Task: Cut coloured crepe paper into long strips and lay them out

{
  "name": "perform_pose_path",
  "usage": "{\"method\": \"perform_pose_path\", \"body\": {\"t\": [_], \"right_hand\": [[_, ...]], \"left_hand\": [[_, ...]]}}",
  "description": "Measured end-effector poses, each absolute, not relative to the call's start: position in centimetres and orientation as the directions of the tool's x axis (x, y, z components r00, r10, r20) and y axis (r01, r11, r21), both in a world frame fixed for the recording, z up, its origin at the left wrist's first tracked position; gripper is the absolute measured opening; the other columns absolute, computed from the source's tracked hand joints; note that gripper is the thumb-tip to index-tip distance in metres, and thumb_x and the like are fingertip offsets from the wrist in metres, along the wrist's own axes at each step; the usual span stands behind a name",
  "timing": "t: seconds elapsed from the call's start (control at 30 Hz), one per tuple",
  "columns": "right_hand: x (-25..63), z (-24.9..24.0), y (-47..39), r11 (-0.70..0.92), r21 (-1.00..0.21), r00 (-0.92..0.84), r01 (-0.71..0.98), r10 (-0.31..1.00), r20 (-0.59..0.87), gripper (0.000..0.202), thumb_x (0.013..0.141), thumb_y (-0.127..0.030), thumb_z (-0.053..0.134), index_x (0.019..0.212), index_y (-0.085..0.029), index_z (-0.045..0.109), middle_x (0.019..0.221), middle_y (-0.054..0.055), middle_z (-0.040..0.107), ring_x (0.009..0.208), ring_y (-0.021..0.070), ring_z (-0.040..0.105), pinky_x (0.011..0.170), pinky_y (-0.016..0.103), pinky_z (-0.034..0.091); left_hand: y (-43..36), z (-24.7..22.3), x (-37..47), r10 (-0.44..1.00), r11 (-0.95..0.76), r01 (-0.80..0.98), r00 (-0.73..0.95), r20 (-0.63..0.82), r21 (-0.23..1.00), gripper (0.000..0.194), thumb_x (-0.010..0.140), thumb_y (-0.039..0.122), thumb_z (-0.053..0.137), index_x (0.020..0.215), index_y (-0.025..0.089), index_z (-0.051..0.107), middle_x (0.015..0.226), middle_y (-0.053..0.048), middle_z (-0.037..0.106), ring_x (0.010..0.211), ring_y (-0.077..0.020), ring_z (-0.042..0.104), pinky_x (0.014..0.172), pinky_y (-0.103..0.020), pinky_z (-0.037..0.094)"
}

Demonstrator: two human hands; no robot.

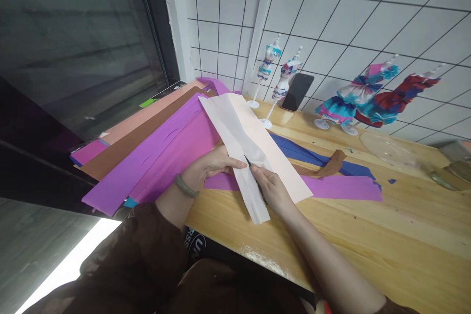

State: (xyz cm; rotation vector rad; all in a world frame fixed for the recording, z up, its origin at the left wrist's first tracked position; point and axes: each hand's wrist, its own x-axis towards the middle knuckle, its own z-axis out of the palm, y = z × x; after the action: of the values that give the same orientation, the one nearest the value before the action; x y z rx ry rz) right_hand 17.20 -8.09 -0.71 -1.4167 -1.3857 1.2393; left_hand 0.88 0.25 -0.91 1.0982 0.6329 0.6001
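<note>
My left hand (221,161) pinches a long sheet of white, pale-cream crepe paper (276,159), thumb on top and the fingers partly hidden beneath it. In my right hand (271,187) is a pair of scissors (248,161), its dark blades at a lengthwise slit in the sheet. A narrow strip hangs toward me on the left of this slit, while the wider part lies to the right. My fingers cover most of the scissors. Under the white sheet runs a purple strip of crepe paper (342,188) on the wooden table (360,250).
Stacked purple, pink, brown and peach paper (147,157) leans over the table's left side. Blue strips (294,149) and a brown strip (331,164) lie behind. Small dressed mannequins (281,86) and a phone (299,91) stand by the tiled wall; a clear dish (386,149) sits right.
</note>
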Motion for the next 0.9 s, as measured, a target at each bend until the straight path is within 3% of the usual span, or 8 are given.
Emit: {"method": "perform_pose_path", "body": {"t": [0.2, 0.3, 0.4, 0.5, 0.57, 0.67, 0.77, 0.9], "right_hand": [[17.2, -0.5, -8.2, -0.036, -0.961, -0.104, 0.274, 0.992, -0.067, 0.044, 0.082, -0.057, 0.041, 0.073, -0.017, 0.059, 0.07, 0.003, 0.06, 0.073, 0.0192, 0.053, 0.068, 0.029, 0.04], [17.3, 0.3, -9.0, -0.089, -0.935, -0.121, 0.344, 0.983, -0.138, 0.05, 0.085, -0.059, 0.034, 0.062, -0.019, 0.053, 0.057, 0.002, 0.056, 0.064, 0.0187, 0.054, 0.066, 0.03, 0.041], [17.9, 1.6, -10.7, -0.154, -0.91, -0.225, 0.386, 0.94, -0.255, 0.056, 0.088, -0.059, 0.024, 0.055, -0.02, 0.047, 0.046, 0.0, 0.049, 0.048, 0.0151, 0.049, 0.059, 0.029, 0.041], [19.3, 3.4, -12.7, -0.17, -0.889, -0.361, 0.425, 0.869, -0.338, 0.053, 0.088, -0.059, 0.026, 0.059, -0.02, 0.048, 0.048, -0.001, 0.049, 0.049, 0.0138, 0.049, 0.058, 0.028, 0.04], [20.6, 4.6, -13.8, -0.259, -0.86, -0.345, 0.44, 0.835, -0.428, 0.048, 0.086, -0.06, 0.032, 0.066, -0.02, 0.048, 0.051, -0.002, 0.046, 0.047, 0.0116, 0.043, 0.052, 0.026, 0.036], [23.1, 5.6, -14.3, -0.386, -0.816, -0.216, 0.431, 0.834, -0.508, 0.048, 0.082, -0.064, 0.037, 0.081, -0.019, 0.053, 0.054, -0.005, 0.034, 0.043, 0.0083, 0.027, 0.042, 0.024, 0.021], [25.6, 4.9, -13.1, -0.32, -0.785, -0.015, 0.531, 0.922, -0.387, 0.052, 0.077, -0.065, 0.042, 0.089, -0.017, 0.059, 0.052, -0.005, 0.033, 0.043, 0.0091, 0.027, 0.043, 0.025, 0.019], [28.3, 1.3, -10.5, -0.248, -0.594, 0.217, 0.765, 0.968, -0.124, 0.042, 0.068, -0.056, 0.058, 0.083, -0.017, 0.063, 0.06, 0.002, 0.055, 0.054, 0.0171, 0.048, 0.049, 0.028, 0.031]], "left_hand": [[0.2, -0.7, 0.7, 0.734, 0.357, -0.16, 0.658, -0.17, 0.92, 0.053, 0.061, 0.019, 0.077, 0.11, 0.014, 0.057, 0.111, -0.016, 0.062, 0.097, -0.0262, 0.061, 0.08, -0.04, 0.052], [0.4, -0.6, 0.5, 0.781, 0.391, -0.202, 0.589, -0.208, 0.898, 0.05, 0.063, 0.022, 0.076, 0.109, 0.012, 0.058, 0.108, -0.017, 0.063, 0.095, -0.0269, 0.062, 0.081, -0.043, 0.052], [0.7, -0.6, 0.4, 0.826, 0.412, -0.252, 0.51, -0.241, 0.876, 0.047, 0.063, 0.021, 0.076, 0.106, 0.012, 0.059, 0.103, -0.016, 0.065, 0.093, -0.0264, 0.063, 0.081, -0.043, 0.052], [0.8, -0.4, 0.5, 0.86, 0.412, -0.29, 0.437, -0.263, 0.864, 0.042, 0.064, 0.016, 0.074, 0.103, 0.009, 0.06, 0.098, -0.016, 0.067, 0.088, -0.0262, 0.065, 0.078, -0.042, 0.054], [0.7, -0.3, 0.6, 0.873, 0.414, -0.299, 0.399, -0.281, 0.86, 0.041, 0.065, 0.013, 0.073, 0.103, 0.007, 0.06, 0.097, -0.017, 0.067, 0.085, -0.0261, 0.065, 0.077, -0.042, 0.054], [0.6, -0.2, 0.7, 0.87, 0.417, -0.309, 0.409, -0.276, 0.855, 0.042, 0.065, 0.012, 0.071, 0.105, 0.007, 0.059, 0.1, -0.018, 0.066, 0.087, -0.0262, 0.065, 0.078, -0.042, 0.054], [0.6, -0.4, 0.7, 0.865, 0.408, -0.315, 0.434, -0.252, 0.857, 0.044, 0.066, 0.013, 0.071, 0.107, 0.008, 0.058, 0.102, -0.018, 0.065, 0.09, -0.028, 0.064, 0.077, -0.044, 0.054], [0.7, -0.7, 0.8, 0.873, 0.411, -0.303, 0.402, -0.275, 0.86, 0.045, 0.065, 0.013, 0.072, 0.107, 0.008, 0.058, 0.103, -0.018, 0.065, 0.091, -0.0283, 0.063, 0.075, -0.043, 0.055]]}}
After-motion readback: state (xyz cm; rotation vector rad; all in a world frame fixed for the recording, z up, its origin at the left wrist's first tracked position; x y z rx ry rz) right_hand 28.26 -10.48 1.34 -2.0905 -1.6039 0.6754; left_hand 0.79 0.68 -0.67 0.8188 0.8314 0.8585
